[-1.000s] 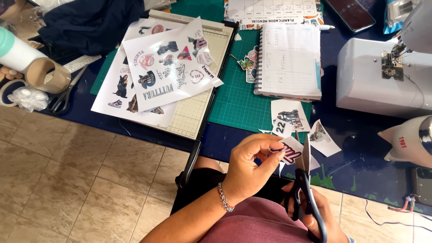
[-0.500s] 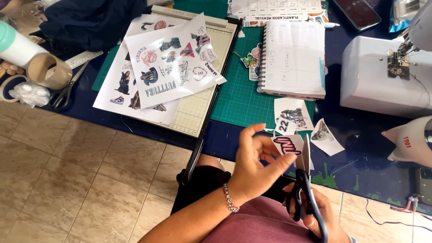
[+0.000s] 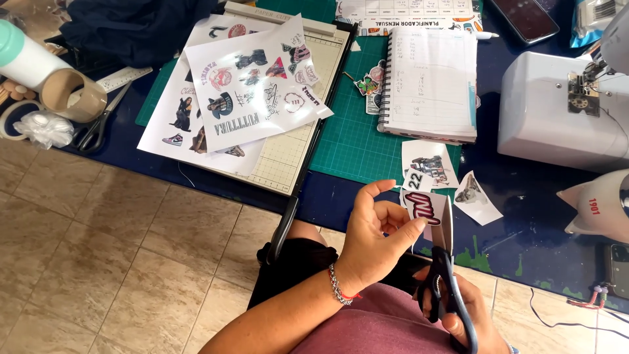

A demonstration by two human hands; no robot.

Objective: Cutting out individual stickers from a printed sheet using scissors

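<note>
Left hand pinches a paper cutout; right hand grips the scissors cutting it.

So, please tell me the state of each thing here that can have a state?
left hand: pinching the paper cutout
paper cutout: held upright, between the scissor blades
scissors: in the right hand, blades around the cutout
right hand: gripping the scissor handles
notebook: lying open
paper trimmer: sticker sheets lying on it
phone: screen dark

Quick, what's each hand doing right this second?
Left hand: pinching a small printed paper cutout between thumb and fingers.
Right hand: gripping the dark-handled scissors, blades at the cutout.
</note>
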